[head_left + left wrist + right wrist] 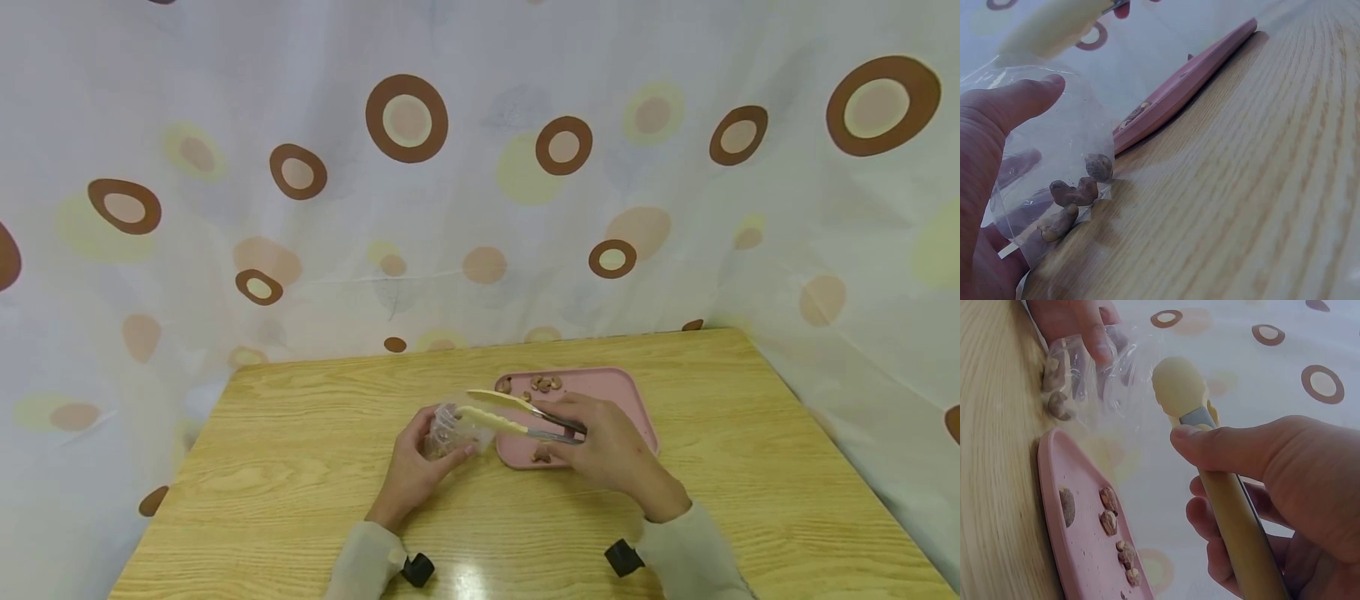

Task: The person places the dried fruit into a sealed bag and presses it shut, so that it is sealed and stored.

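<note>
My left hand (416, 471) holds a clear plastic bag (446, 433) upright over the wood-grain table, its thumb across the front in the left wrist view. Several brown-skinned cashews (1075, 190) lie at the bottom of the bag. With my right hand (615, 454) I grip food tongs (498, 421) by their metal handles. The tongs' cream-coloured tips are spread apart and reach to the mouth of the bag. Beside the bag, a pink tray (607, 383) sits partly under the right hand. More cashews (1109, 519) are scattered on it.
The wooden table (300, 467) extends to both sides of the tray. Behind it and along the sides hangs a white curtain (465, 208) printed with brown and yellow circles. Dark crumbs dot the tray. A small black device (417, 570) sits at the left wrist, another (623, 557) at the right.
</note>
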`<state>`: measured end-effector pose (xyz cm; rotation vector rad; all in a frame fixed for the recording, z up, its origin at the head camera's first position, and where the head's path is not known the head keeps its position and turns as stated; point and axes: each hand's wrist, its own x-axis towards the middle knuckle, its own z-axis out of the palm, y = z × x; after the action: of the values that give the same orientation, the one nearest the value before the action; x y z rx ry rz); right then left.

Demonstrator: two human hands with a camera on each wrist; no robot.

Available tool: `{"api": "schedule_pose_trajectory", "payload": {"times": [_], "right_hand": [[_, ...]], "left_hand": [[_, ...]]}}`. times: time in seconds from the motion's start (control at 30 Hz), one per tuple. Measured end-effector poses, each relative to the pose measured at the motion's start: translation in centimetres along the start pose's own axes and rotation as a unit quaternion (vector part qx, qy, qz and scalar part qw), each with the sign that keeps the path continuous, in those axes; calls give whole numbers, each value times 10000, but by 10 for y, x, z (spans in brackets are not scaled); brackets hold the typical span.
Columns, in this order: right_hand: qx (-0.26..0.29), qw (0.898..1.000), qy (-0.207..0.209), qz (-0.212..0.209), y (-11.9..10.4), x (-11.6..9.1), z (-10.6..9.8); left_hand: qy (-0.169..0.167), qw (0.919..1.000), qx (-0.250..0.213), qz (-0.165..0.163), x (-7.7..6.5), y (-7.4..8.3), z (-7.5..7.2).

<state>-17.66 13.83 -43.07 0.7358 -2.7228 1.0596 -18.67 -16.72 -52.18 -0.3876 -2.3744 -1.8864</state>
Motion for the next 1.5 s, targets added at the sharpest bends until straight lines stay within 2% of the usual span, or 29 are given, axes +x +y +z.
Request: {"api": "schedule_pose_trajectory", "payload": {"times": [0.13, 0.6, 1.07, 1.3, 1.5], "right_hand": [[-147, 9998, 87, -92, 5, -5, -4], [-257, 9996, 26, 115, 24, -21, -14], [-176, 9987, -325, 352, 44, -30, -27], [-208, 9992, -277, 209, 48, -33, -32], [-64, 9988, -413, 244, 50, -33, -35]], "left_hand": [[19, 10000, -3, -35, 0, 1, 0], [7, 10000, -24, -18, 0, -1, 0], [48, 9998, -45, -168, 0, 0, 3], [103, 9998, 27, -144, 0, 0, 1], [81, 9998, 0, -176, -1, 1, 0]]}}
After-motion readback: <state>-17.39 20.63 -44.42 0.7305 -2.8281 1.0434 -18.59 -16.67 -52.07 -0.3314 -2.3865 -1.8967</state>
